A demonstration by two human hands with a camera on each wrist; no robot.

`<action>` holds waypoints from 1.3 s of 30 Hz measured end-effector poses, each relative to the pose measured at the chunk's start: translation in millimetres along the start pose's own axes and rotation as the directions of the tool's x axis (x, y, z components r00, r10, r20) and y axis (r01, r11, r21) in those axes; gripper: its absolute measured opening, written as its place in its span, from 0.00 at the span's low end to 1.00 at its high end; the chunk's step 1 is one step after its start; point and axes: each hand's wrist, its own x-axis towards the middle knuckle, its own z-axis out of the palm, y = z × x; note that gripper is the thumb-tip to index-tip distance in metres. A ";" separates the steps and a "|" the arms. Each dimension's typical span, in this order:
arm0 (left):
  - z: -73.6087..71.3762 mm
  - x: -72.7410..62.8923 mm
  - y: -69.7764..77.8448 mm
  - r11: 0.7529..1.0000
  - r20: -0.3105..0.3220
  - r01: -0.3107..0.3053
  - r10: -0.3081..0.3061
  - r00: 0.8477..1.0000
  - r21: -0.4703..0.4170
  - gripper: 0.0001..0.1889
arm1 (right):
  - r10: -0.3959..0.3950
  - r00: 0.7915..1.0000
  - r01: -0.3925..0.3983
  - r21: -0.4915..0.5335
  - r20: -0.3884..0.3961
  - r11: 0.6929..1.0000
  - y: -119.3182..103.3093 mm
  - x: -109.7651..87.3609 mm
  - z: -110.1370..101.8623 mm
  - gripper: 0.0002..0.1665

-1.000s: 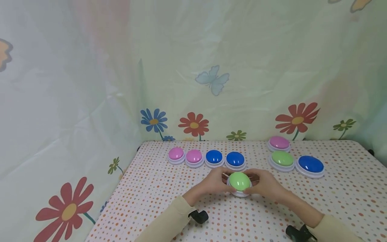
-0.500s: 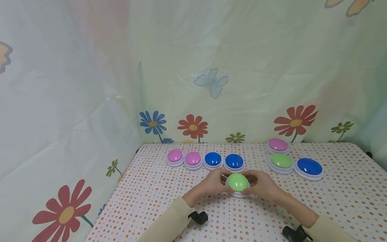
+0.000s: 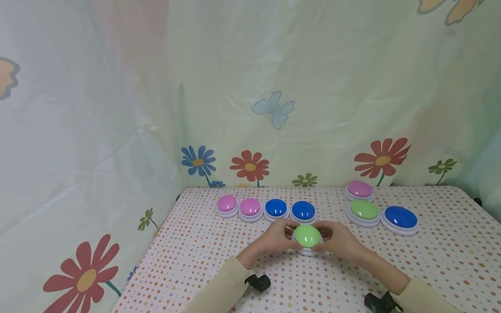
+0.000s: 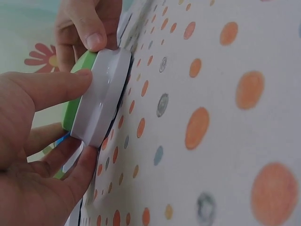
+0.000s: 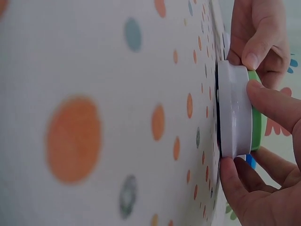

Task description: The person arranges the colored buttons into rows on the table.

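A green domed buzzer button on a round white base sits between my two hands, just in front of the row's rightmost blue buzzer button. My left hand grips its left side, and my right hand grips its right side. In the left wrist view, the thumb presses near the dome's edge while the other fingers curl against the white base. The right wrist view has the green dome facing away from the tabletop, with the base close over the dotted cloth.
Left of that blue button stand another blue button and two pink ones. Farther right are a pink button, a second green button and a large blue one. A flowered curtain borders the dotted table.
The green button and both hands have shifted slightly left and nearer the row. The head view has tilted up a little, so the scene sits lower. Both hands keep their grip.
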 end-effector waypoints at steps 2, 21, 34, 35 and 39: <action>0.7 -0.5 -0.4 1.000 -0.003 -0.001 0.001 1.000 -0.004 0.29 | 0.005 1.000 -0.005 0.012 0.001 1.000 1.4 0.5 0.5 0.43; -1.1 4.1 -5.2 1.000 0.020 -0.021 0.021 1.000 -0.002 0.29 | 0.025 0.999 -0.025 -0.029 -0.022 0.999 -2.0 4.6 3.8 0.39; -4.0 4.2 -4.3 0.999 0.039 -0.039 0.040 0.998 -0.015 0.29 | -0.008 0.999 0.005 -0.087 -0.034 0.996 -0.7 8.7 5.0 0.40; -4.0 4.1 -4.3 0.999 0.038 -0.038 0.039 0.999 -0.015 0.29 | -0.008 0.999 0.005 -0.086 -0.034 0.996 -0.6 8.7 5.2 0.40; -3.5 3.9 -5.0 0.999 0.031 -0.029 0.030 0.999 -0.013 0.29 | 0.008 0.999 -0.011 -0.083 -0.034 0.996 0.2 9.3 6.0 0.40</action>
